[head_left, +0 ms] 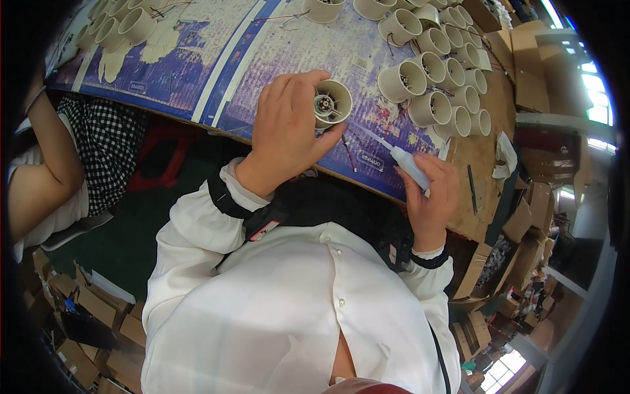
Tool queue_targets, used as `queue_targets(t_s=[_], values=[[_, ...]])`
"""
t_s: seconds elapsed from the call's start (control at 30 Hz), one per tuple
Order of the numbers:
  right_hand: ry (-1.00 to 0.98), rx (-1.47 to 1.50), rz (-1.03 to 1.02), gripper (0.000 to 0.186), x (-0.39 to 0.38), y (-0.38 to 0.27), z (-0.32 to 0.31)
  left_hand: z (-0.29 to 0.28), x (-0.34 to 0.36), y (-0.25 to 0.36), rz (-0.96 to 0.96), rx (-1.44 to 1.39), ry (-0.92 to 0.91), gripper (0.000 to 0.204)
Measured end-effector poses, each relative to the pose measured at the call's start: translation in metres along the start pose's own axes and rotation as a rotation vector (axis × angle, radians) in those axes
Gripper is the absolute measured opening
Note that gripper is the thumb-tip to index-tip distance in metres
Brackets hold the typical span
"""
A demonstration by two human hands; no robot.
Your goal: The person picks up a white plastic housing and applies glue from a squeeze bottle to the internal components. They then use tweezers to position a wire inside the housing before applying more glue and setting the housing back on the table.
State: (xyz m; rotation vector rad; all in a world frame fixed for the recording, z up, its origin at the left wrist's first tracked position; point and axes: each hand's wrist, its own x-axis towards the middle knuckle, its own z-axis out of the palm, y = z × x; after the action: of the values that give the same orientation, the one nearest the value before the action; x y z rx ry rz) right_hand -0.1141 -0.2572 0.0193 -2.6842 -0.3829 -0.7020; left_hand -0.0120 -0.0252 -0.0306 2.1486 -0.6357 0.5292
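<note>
My left hand (287,125) is wrapped round a white cylindrical cup-like housing (344,94) near the table's front edge. The housing's open end faces up, and a small round motor-like part (325,105) shows inside it. A thin dark and red wire (349,154) lies on the table below it. In my right hand (434,194) is a small white squeeze bottle (411,168) with a long thin nozzle (374,136). The nozzle slants up toward the housing; whether its tip touches anything I cannot tell.
Several similar white housings (430,108) stand grouped at the right and back of the table (262,46), some with wires. More housings (136,26) sit at the far left. A co-worker's arm (49,164) is at the left. Crumpled white paper (504,156) and a dark stick (472,189) lie at the right.
</note>
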Motion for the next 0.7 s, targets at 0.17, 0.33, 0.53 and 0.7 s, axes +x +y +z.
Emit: queue_targets(t_s=[0.17,0.33,0.53,0.7], values=[[0.007,0.202,0.251,0.033,-0.019,0.018,0.001,-0.004,0.002,0.002,-0.008,-0.028,-0.014,0.065],[0.133,0.750,0.690,0.028,-0.030,0.017,-0.005,-0.012,0.002,0.004,-0.041,-0.069,-0.045,0.061],[0.155,0.848,0.651,0.031,-0.021,0.016,-0.007,-0.029,0.007,-0.018,-0.056,-0.022,-0.064,0.060],[0.171,0.890,0.630,0.031,-0.022,0.022,-0.001,-0.078,0.025,-0.086,-0.083,0.303,0.084,0.058]])
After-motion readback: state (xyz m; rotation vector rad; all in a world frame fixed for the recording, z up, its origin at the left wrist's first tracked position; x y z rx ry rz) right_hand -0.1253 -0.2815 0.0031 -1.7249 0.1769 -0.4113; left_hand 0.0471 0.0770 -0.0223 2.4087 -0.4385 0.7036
